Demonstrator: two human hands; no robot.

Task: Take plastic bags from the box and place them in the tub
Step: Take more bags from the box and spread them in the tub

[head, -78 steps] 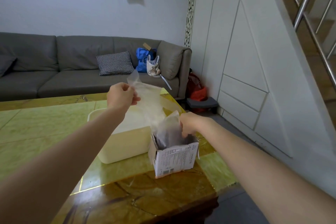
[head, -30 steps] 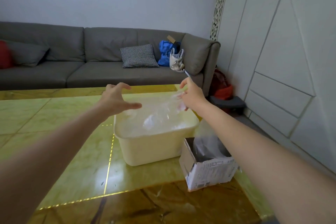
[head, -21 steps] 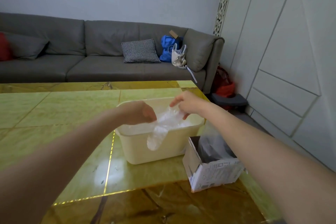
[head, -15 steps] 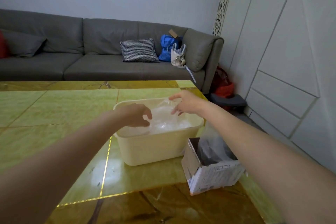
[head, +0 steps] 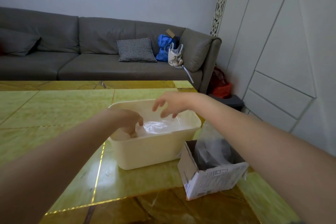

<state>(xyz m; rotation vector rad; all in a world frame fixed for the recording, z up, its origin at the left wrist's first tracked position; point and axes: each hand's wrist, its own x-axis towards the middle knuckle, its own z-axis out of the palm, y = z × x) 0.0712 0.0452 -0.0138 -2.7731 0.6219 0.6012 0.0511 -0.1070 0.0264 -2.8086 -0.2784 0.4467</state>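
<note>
Since half a second ago: left hand (head: 130,122) sunk into tub (head: 154,148), fingers down on plastic bags (head: 158,126). Right hand (head: 171,103) lifted at 12 o'clock, spread, empty. Box (head: 211,178) at tub's 4 o'clock on bench (head: 54,114).

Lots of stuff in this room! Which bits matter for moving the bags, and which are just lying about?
Part of the job:
cream tub
plastic bags in the tub
cardboard box
bags still in the box
left hand
right hand

Just lying about:
checked cushion
blue bag
white handbag
sofa
</note>
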